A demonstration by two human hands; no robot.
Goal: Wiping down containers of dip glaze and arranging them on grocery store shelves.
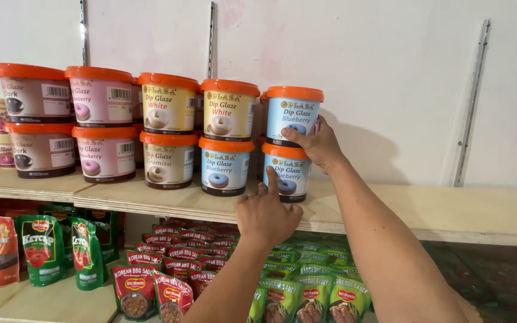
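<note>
Two light-blue tubs with orange lids stand stacked at the right end of a row on the wooden shelf. My right hand grips the side of the upper blue tub. My left hand is mostly curled, its index finger touching the front of the lower blue tub. Just left stands another stack: a yellow tub over a blue one.
More orange-lidded tubs in yellow, pink and brown fill the shelf to the left. Below lie red sauce pouches, green-topped pouches and green ketchup pouches. A white wall with metal shelf rails stands behind.
</note>
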